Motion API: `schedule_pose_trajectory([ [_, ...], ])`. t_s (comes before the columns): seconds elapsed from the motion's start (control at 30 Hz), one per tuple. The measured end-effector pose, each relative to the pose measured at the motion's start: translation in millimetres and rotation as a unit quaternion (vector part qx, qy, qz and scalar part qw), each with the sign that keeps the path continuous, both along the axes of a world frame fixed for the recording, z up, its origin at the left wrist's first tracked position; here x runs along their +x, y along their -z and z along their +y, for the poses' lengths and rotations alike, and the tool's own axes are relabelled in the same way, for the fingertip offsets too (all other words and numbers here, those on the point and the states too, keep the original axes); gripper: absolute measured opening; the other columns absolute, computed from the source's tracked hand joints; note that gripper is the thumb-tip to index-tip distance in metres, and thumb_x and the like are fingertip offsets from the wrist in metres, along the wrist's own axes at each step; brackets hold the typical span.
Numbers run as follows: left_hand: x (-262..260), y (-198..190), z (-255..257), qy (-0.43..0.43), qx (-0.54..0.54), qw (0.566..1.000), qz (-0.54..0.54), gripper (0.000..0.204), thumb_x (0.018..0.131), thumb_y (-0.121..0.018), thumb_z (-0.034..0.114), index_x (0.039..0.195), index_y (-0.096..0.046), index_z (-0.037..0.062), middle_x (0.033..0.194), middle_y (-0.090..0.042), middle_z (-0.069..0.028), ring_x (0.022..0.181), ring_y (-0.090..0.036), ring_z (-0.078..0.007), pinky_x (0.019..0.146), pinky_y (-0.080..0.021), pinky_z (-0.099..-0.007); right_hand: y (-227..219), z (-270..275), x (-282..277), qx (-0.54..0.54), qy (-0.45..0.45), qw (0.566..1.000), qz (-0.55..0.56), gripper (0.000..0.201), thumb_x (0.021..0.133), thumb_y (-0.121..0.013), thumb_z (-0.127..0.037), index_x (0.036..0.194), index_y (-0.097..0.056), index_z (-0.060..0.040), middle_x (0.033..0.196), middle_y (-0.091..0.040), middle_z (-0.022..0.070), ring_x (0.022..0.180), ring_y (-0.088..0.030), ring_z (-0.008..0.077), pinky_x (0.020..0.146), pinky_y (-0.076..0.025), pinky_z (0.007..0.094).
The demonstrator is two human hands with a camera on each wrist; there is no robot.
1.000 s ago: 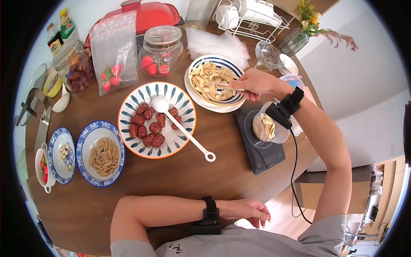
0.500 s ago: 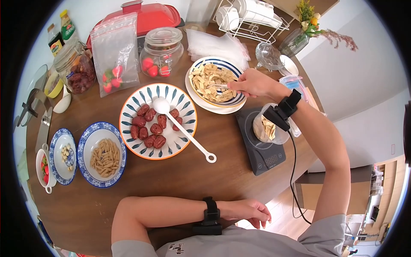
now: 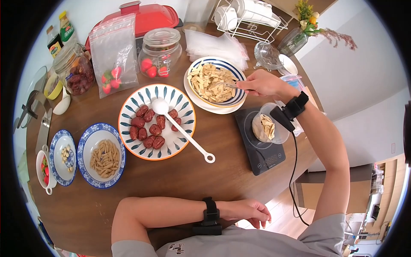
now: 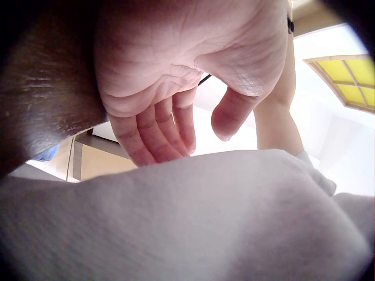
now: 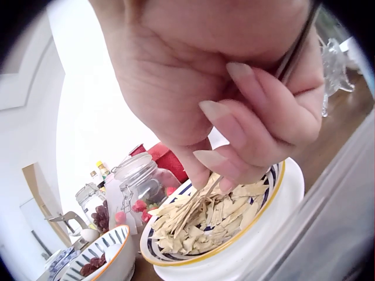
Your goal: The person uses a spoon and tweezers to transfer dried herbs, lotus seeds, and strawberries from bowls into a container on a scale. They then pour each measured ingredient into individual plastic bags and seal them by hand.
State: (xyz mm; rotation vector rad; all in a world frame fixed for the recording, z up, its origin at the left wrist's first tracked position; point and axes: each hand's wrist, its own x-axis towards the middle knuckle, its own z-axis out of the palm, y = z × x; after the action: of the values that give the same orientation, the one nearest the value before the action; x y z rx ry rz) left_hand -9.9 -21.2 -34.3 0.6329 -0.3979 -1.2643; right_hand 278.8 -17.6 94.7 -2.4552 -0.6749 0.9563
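My right hand (image 3: pixel 264 83) grips a slim metal fork (image 3: pixel 227 85) by its handle. The fork's head lies among pale dried root slices (image 5: pixel 234 211) in a blue-striped bowl (image 3: pixel 237 102), which sits on a white plate (image 3: pixel 212 108). In the right wrist view, the fingers curl round the handle above the bowl. Below this hand, a clear plastic cup (image 3: pixel 280 133) with several similar slices stands on a black digital scale (image 3: pixel 262 159). My left hand (image 4: pixel 193 76) holds nothing; its fingers hang loosely curled at the table's front edge, close to the grey shirt.
A leaf-patterned plate (image 3: pixel 128 143) bears red dates and a white spoon (image 3: pixel 188 139). Blue-rimmed bowls (image 3: pixel 102 185) stand left. Behind are a strawberry jar (image 3: pixel 160 43), an upright zip bag (image 3: pixel 113 51), flat plastic bags (image 3: pixel 214 45) and a cup rack (image 3: pixel 252 28). A knife (image 3: pixel 44 128) lies far left.
My right hand has shifted a little to the right, drawing the fork's head through the slices toward the bowl's right side. The left hand stays where it was.
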Motion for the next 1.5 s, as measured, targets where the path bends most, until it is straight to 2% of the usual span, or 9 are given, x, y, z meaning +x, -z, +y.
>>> schedule_pose_trajectory([
  [0.47,0.3,-6.2,4.2,-0.001,0.008,1.0,0.009,0.029,0.095,-0.059,0.026,0.113,-0.059,0.0028,0.1,-0.061,-0.0027,0.088,-0.058,-0.0093,0.084,-0.047,-0.0236,-63.5,-101.8,-26.6,0.016,0.126,0.991,-0.048,0.038,0.091,-0.063,-0.036,0.067,-0.057,-0.0081,0.052,-0.044,-0.0058,0.044,-0.034,0.0025,0.04,-0.023,0.0203],
  [0.63,2.2,-11.0,6.3,0.003,0.02,1.0,0.009,0.029,0.096,-0.058,0.025,0.114,-0.058,0.0025,0.101,-0.061,-0.0031,0.089,-0.058,-0.0095,0.085,-0.047,-0.0239,-58.7,-145.2,-49.2,0.009,0.163,0.986,-0.032,0.036,0.094,-0.062,-0.032,0.068,-0.057,-0.0067,0.052,-0.045,-0.0059,0.043,-0.034,0.001,0.041,-0.024,0.02],
  [0.8,1.7,-8.5,4.5,0.002,0.023,1.0,0.009,0.03,0.096,-0.058,0.025,0.114,-0.058,0.0023,0.102,-0.062,-0.0034,0.089,-0.058,-0.0097,0.085,-0.047,-0.024,-48.6,-156.0,-59.8,-0.028,0.119,0.983,-0.135,0.041,0.09,-0.065,-0.034,0.065,-0.06,-0.002,0.053,-0.053,0.0,0.045,-0.046,0.0063,0.044,-0.035,0.0247],
  [0.83,1.5,-8.4,4.3,0.0,0.018,1.0,0.007,0.029,0.096,-0.058,0.025,0.114,-0.058,0.0021,0.101,-0.062,-0.0033,0.088,-0.059,-0.0098,0.085,-0.047,-0.0241,-52.4,-154.8,-58.3,-0.052,0.09,0.975,-0.197,0.041,0.09,-0.066,-0.034,0.066,-0.062,-0.0005,0.054,-0.054,0.0013,0.047,-0.049,0.0069,0.045,-0.037,0.0249],
  [1.0,-0.4,-2.0,2.3,-0.007,0.005,1.0,0.01,0.029,0.096,-0.058,0.024,0.114,-0.059,0.0016,0.101,-0.062,-0.0029,0.088,-0.059,-0.01,0.084,-0.047,-0.0241,-75.9,-96.2,-50.0,0.007,0.036,0.97,-0.24,0.038,0.089,-0.067,-0.031,0.075,-0.061,0.0035,0.058,-0.056,0.0051,0.054,-0.055,0.0111,0.051,-0.042,0.0286],
  [1.07,-1.1,2.4,-0.7,-0.006,-0.011,1.0,0.015,0.029,0.095,-0.059,0.024,0.113,-0.059,0.0018,0.1,-0.062,-0.0025,0.088,-0.059,-0.0097,0.082,-0.047,-0.0236,-66.6,-58.8,-48.0,0.08,-0.085,0.949,-0.292,0.033,0.089,-0.066,-0.029,0.084,-0.06,0.0035,0.064,-0.059,0.0098,0.06,-0.059,0.0192,0.056,-0.045,0.0333],
  [1.2,0.6,-2.7,3.2,-0.006,-0.006,1.0,0.006,0.028,0.095,-0.059,0.024,0.112,-0.059,0.0021,0.098,-0.062,-0.0023,0.087,-0.059,-0.0092,0.08,-0.048,-0.0228,-30.0,12.3,-49.9,0.084,-0.175,0.926,-0.325,0.027,0.088,-0.065,-0.024,0.09,-0.059,0.0025,0.081,-0.066,0.0219,0.079,-0.064,0.0413,0.07,-0.05,0.0466],
  [1.33,-0.7,-1.8,2.5,-0.01,-0.012,1.0,0.006,0.026,0.094,-0.06,0.024,0.11,-0.061,0.0027,0.097,-0.062,-0.0026,0.086,-0.06,-0.0089,0.08,-0.048,-0.0221,-2.0,41.0,-51.3,0.031,-0.191,0.907,-0.374,0.027,0.088,-0.065,-0.025,0.092,-0.057,0.0004,0.083,-0.066,0.0206,0.079,-0.063,0.0405,0.07,-0.049,0.047],
  [1.5,-1.3,2.8,-1.3,-0.012,-0.025,1.0,0.01,0.026,0.094,-0.061,0.025,0.108,-0.061,0.0034,0.095,-0.062,-0.0029,0.085,-0.06,-0.0087,0.08,-0.048,-0.0213,1.6,28.2,-42.6,0.002,-0.203,0.898,-0.39,0.026,0.086,-0.067,-0.024,0.093,-0.057,-0.0006,0.082,-0.066,0.0199,0.08,-0.064,0.0394,0.07,-0.049,0.0467],
])
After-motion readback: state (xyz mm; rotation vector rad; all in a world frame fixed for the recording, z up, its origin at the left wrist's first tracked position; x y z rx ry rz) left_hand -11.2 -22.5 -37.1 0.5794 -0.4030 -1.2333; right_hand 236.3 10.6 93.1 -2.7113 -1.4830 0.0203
